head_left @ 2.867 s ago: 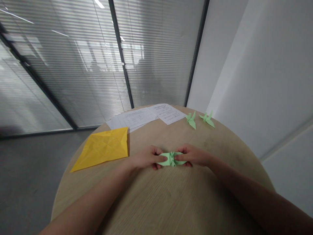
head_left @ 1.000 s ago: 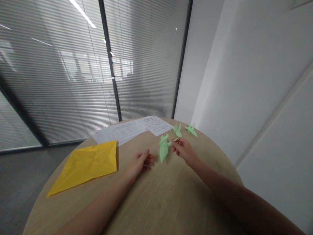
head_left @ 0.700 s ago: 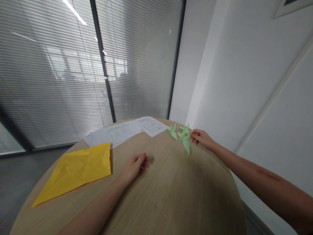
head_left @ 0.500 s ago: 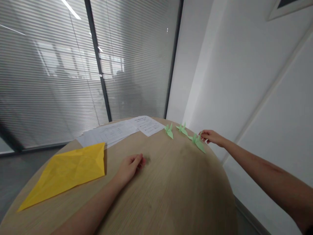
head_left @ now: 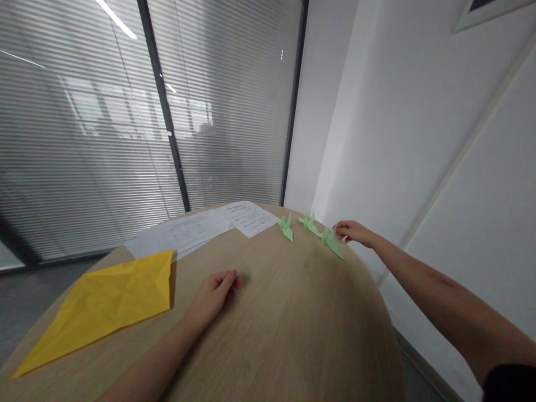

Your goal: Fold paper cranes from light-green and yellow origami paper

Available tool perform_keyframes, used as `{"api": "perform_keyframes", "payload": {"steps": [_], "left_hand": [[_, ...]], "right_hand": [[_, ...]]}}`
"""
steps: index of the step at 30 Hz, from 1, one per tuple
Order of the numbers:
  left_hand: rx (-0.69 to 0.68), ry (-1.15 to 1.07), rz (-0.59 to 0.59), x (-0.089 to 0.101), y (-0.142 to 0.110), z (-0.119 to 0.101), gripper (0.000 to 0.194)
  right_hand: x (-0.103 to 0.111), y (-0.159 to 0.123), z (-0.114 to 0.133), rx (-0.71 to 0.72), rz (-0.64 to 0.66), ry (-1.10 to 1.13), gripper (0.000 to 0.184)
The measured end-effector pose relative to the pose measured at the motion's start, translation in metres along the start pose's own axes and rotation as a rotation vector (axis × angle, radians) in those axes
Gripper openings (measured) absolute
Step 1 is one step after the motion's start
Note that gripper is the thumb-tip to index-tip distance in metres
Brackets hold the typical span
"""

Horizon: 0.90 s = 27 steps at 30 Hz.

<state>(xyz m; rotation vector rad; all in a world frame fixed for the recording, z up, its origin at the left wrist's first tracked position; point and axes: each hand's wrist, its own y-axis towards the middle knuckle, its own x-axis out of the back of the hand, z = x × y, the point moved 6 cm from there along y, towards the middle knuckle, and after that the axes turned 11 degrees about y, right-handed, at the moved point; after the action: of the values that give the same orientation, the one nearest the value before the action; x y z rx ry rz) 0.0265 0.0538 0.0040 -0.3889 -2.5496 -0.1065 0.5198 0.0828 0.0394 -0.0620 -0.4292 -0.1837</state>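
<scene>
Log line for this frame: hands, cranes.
left hand: curled, nothing seen held; right hand: at nearest crane, contact unclear; other two cranes: farther back on table

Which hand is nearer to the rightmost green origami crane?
Right. The right hand is at the raised tip of the rightmost green origami crane; the left hand is well to its left and nearer the camera, clearly apart.
</scene>
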Motion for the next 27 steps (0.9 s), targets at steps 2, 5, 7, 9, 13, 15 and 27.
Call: {"api": "perform_keyframes", "payload": {"steps": [2,5,7,9,13,15,27], "left_hand": [[0.010,0.010,0.015,-0.001,0.002,0.001,0.061],[0.017,0.007,0.025,-0.002,0.003,0.003,0.060],[0.010,0.009,0.018,-0.002,0.003,0.004,0.059],[0.008,0.019,0.008,-0.002,0.002,0.005,0.059],[0.017,0.020,0.014,-0.002,0.001,0.004,0.058],[0.021,0.012,0.025,-0.003,0.001,0.002,0.056],[-0.242,0.247,-0.002,0.000,-0.007,-0.017,0.051]], "right_hand": [[-0.018,0.001,0.005,0.028,0.033,0.012,0.021],[-0.044,0.010,0.008,0.056,0.044,0.026,0.018],[-0.057,0.019,0.008,0.067,0.022,0.035,0.015],[-0.065,0.026,0.007,0.071,0.000,0.041,0.012],[-0.070,0.029,0.004,0.070,-0.005,0.045,0.011],[-0.070,0.027,0.003,0.071,-0.006,0.049,0.008],[-0.040,-0.029,0.012,0.309,-0.513,0.105,0.038]]}}
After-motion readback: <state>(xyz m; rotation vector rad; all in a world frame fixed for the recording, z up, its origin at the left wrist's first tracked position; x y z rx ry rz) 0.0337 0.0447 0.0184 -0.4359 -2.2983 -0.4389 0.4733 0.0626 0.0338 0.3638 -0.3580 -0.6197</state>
